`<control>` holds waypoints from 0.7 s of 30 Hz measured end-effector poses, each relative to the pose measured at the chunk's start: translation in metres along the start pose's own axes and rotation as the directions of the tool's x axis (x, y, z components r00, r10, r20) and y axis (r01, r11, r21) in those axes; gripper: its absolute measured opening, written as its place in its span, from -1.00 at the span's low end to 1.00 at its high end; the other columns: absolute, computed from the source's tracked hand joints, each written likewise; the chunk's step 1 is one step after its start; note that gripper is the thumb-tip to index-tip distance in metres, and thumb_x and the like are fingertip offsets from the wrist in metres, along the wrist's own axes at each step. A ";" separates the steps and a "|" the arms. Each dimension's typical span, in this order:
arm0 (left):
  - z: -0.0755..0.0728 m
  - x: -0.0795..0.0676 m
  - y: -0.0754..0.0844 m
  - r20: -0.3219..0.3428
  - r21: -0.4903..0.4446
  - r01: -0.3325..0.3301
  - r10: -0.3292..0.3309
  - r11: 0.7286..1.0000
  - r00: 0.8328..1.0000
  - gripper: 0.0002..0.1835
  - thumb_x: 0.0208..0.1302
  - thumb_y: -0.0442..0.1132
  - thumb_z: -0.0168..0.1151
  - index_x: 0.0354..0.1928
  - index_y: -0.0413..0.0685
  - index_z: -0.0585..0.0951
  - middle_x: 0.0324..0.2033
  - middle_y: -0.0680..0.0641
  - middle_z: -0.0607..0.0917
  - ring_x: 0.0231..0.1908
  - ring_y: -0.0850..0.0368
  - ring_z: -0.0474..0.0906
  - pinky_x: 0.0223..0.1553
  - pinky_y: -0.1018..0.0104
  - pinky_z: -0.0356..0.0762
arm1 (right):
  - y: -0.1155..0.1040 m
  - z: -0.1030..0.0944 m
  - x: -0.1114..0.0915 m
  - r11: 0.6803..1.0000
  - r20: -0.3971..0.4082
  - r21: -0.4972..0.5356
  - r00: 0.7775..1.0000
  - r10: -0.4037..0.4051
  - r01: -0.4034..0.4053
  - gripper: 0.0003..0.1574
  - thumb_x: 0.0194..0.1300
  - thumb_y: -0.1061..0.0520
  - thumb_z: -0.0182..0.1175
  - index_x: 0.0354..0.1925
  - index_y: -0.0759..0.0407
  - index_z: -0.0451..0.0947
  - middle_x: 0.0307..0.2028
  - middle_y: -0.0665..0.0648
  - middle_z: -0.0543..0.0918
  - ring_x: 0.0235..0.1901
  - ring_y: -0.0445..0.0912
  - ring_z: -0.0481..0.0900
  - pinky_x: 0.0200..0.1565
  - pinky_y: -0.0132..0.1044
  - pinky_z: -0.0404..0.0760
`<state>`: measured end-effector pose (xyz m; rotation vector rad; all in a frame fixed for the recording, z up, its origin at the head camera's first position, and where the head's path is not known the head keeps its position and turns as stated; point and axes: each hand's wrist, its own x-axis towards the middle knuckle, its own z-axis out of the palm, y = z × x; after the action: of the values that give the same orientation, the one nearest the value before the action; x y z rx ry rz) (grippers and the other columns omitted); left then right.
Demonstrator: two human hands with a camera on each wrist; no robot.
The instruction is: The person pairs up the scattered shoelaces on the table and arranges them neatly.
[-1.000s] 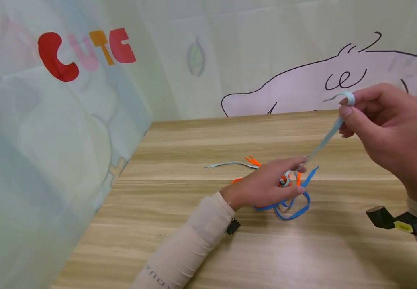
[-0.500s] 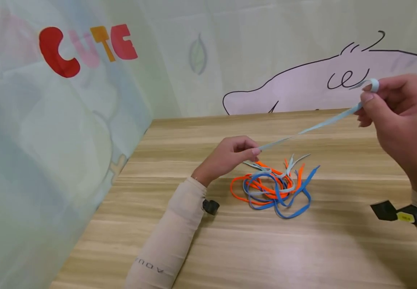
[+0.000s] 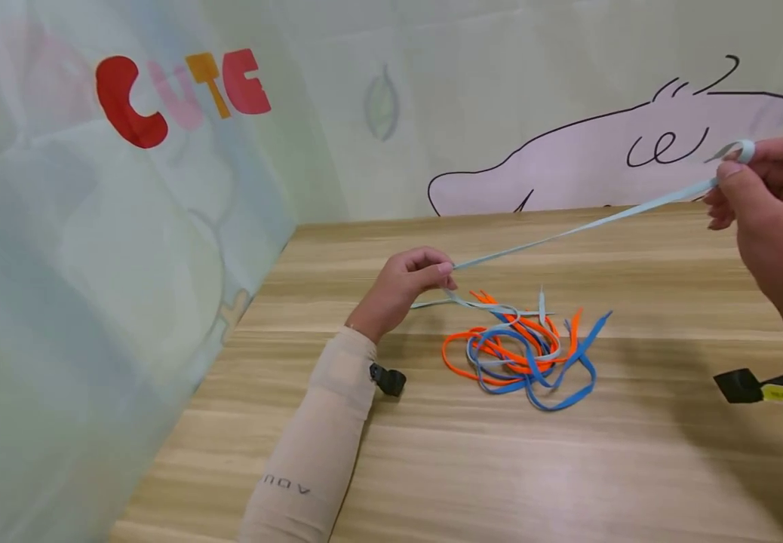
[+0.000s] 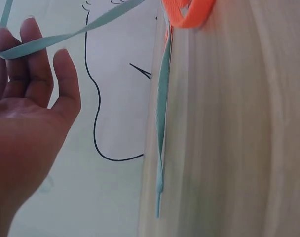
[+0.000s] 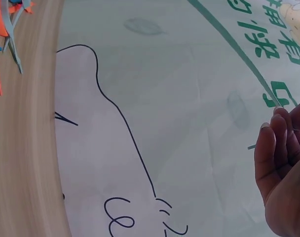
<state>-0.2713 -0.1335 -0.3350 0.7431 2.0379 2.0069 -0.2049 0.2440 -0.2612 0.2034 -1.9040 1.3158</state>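
A light blue flat shoelace (image 3: 581,228) is stretched slantwise above the table between both hands. My right hand (image 3: 778,219) pinches it near one end, at the upper right of the head view, with a short tip curling over the index finger. Lower and to the left, my left hand (image 3: 398,290) holds the lace between thumb and fingers; in the left wrist view the light blue shoelace (image 4: 46,42) runs across its bent fingers. Below lies a tangle of orange shoelaces (image 3: 575,335), blue shoelaces (image 3: 573,398) and more light blue lace.
The tangle lies on a wood-grain table (image 3: 500,475). Behind it hangs a printed cloth backdrop (image 3: 337,113) with a line drawing, and another printed cloth with coloured letters (image 3: 245,81) stands at the left. Dark wrist devices (image 3: 388,379) sit on both sleeves.
My left hand has gone from over the tangle to the left, gripping the light blue shoelace. My right hand has moved right and slightly up, and the span between them is longer.
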 end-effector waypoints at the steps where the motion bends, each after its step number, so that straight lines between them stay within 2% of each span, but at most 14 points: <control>1: -0.002 0.000 0.000 -0.010 -0.011 0.004 -0.004 1.000 1.000 -0.87 0.43 -0.31 0.19 -0.12 -0.25 0.61 -0.30 -0.11 0.65 -0.22 -0.02 0.65 0.15 0.07 0.52 | 0.002 0.000 0.001 1.000 -0.005 0.006 1.000 0.009 -0.009 -0.82 0.49 0.23 0.08 -0.02 0.04 0.53 -0.39 -0.10 0.58 -0.48 -0.27 0.49 -0.41 -0.63 0.49; 8: -0.014 0.001 -0.003 -0.079 -0.050 0.009 -0.013 0.999 0.997 -0.87 0.45 -0.32 0.18 -0.09 -0.25 0.61 -0.29 -0.08 0.64 -0.22 0.04 0.62 0.12 0.07 0.53 | 0.014 -0.005 0.006 0.999 -0.019 0.022 0.999 0.035 -0.035 -0.84 0.50 0.24 0.07 -0.08 0.02 0.55 -0.45 -0.10 0.59 -0.53 -0.27 0.47 -0.46 -0.62 0.47; 10: -0.015 0.001 -0.003 -0.096 -0.059 -0.003 -0.003 0.998 0.995 -0.86 0.44 -0.32 0.18 -0.09 -0.25 0.61 -0.31 -0.08 0.62 -0.23 0.04 0.62 0.11 0.09 0.54 | 0.017 -0.006 0.007 0.998 -0.022 0.050 0.999 0.044 -0.043 -0.84 0.49 0.26 0.07 -0.11 0.04 0.55 -0.46 -0.10 0.59 -0.55 -0.28 0.48 -0.49 -0.61 0.47; 12: -0.016 0.002 -0.002 -0.119 -0.078 -0.016 0.006 0.997 0.993 -0.81 0.44 -0.33 0.18 -0.05 -0.34 0.58 -0.33 -0.08 0.62 -0.25 0.05 0.62 0.08 0.11 0.56 | 0.020 -0.007 0.008 0.994 -0.024 0.093 0.998 0.059 -0.056 -0.84 0.48 0.29 0.08 -0.14 0.07 0.55 -0.48 -0.08 0.60 -0.57 -0.28 0.49 -0.51 -0.61 0.47; 15: -0.018 0.002 -0.002 -0.175 -0.114 -0.030 0.010 0.993 0.985 -0.71 0.44 -0.34 0.18 0.03 -0.48 0.51 -0.34 -0.08 0.61 -0.29 0.09 0.61 0.02 0.19 0.59 | 0.023 -0.005 0.010 0.953 -0.022 0.290 0.995 0.102 -0.091 -0.87 0.43 0.35 0.11 -0.19 0.16 0.55 -0.51 0.02 0.61 -0.62 -0.24 0.52 -0.58 -0.57 0.48; 17: -0.020 0.001 -0.003 -0.217 -0.150 -0.042 0.009 0.988 0.976 -0.66 0.44 -0.36 0.17 0.08 -0.55 0.46 -0.34 -0.07 0.61 -0.31 0.12 0.61 -0.03 0.24 0.60 | 0.024 -0.004 0.011 0.905 -0.021 0.410 0.990 0.137 -0.116 -0.89 0.39 0.37 0.15 -0.21 0.20 0.54 -0.52 0.08 0.62 -0.66 -0.22 0.53 -0.60 -0.56 0.49; 19: -0.022 0.000 -0.005 -0.256 -0.189 -0.055 0.005 0.980 0.967 -0.69 0.44 -0.39 0.16 0.06 -0.54 0.47 -0.35 -0.05 0.60 -0.33 0.13 0.60 -0.07 0.27 0.60 | 0.026 -0.004 0.012 0.853 -0.022 0.504 0.985 0.170 -0.136 -0.90 0.37 0.39 0.18 -0.22 0.23 0.52 -0.53 0.12 0.62 -0.68 -0.19 0.53 -0.62 -0.54 0.50; 20: -0.023 0.000 -0.006 -0.273 -0.211 -0.062 0.002 0.976 0.962 -0.71 0.43 -0.40 0.16 0.05 -0.53 0.48 -0.36 -0.05 0.60 -0.33 0.14 0.60 -0.08 0.29 0.60 | 0.027 -0.004 0.013 0.843 -0.019 0.517 0.983 0.181 -0.146 -0.90 0.37 0.39 0.18 -0.23 0.22 0.52 -0.53 0.12 0.62 -0.68 -0.19 0.54 -0.62 -0.54 0.50; 21: -0.024 -0.001 -0.007 -0.289 -0.228 -0.068 -0.001 0.971 0.957 -0.76 0.43 -0.41 0.16 0.02 -0.48 0.52 -0.37 -0.04 0.60 -0.34 0.14 0.60 -0.09 0.30 0.61 | 0.028 -0.004 0.013 0.851 -0.014 0.502 0.982 0.190 -0.157 -0.90 0.37 0.37 0.18 -0.22 0.21 0.51 -0.52 0.11 0.62 -0.68 -0.20 0.54 -0.62 -0.54 0.51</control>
<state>-0.2831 -0.1551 -0.3401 0.4635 1.8836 2.4460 -0.2264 0.2637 -0.2717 0.2488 -1.5198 1.9066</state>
